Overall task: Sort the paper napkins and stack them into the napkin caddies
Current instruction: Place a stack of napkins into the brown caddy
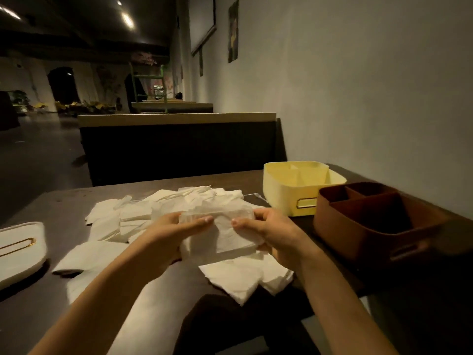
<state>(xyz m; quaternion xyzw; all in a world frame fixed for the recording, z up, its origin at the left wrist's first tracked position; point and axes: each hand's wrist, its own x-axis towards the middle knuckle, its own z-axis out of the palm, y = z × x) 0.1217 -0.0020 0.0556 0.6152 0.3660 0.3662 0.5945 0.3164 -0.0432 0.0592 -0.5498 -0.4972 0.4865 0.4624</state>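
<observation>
No text, label or number is legible anywhere in the dim view.

Dim restaurant or café dining room. Evidence: row of dark high-backed booth seats with pale wooden top rail (176,118) along a grey wall with framed pictures (233,32); dark wooden table (64,201); loose white paper napkins (143,213); divided plastic caddies, yellow (302,193), brown (371,224).

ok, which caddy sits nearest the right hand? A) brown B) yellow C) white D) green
A: the brown caddy stands just beside the right hand, while the yellow caddy lies farther back and the white one is across the table by the left edge.
</observation>
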